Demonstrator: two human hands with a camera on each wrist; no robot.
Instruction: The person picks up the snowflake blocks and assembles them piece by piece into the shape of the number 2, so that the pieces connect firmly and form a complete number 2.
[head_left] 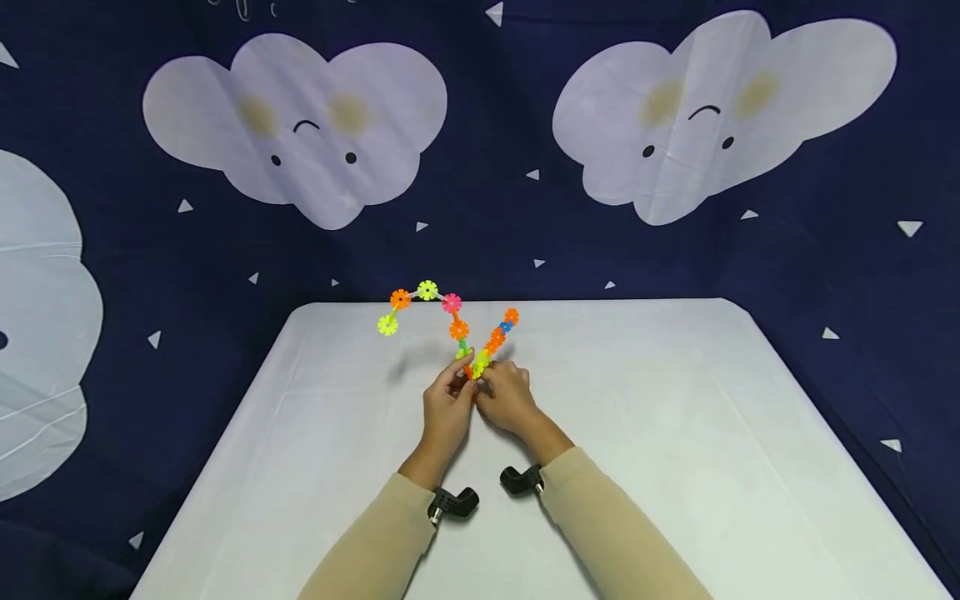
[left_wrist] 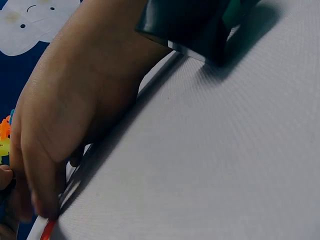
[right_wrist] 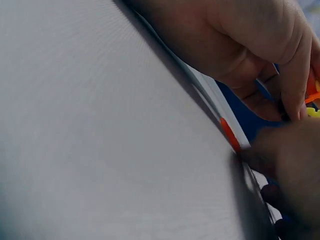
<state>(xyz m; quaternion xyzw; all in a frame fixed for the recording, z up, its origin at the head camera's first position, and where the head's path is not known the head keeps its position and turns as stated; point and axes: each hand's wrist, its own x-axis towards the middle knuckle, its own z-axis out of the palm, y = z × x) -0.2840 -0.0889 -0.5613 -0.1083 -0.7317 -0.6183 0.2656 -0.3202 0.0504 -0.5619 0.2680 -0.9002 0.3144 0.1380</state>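
A chain of colourful plastic snowflake discs rises from between the hands in the head view. Its longer side arches up and left in yellow, orange and pink; a shorter straight row slants up to the right. My left hand grips the chain near its low middle, thumb and fingers around the discs. Close against it, my right hand, with curled fingers, pinches the chain at the foot of the short row. An orange-red disc shows edge-on by the fingertips in the right wrist view. Fingers hide the joint itself.
Both hands are over a white table, near its far half. Behind it hangs a dark blue cloth with white clouds and triangles. Black wrist cameras jut inward from the two sleeves, a short gap apart.
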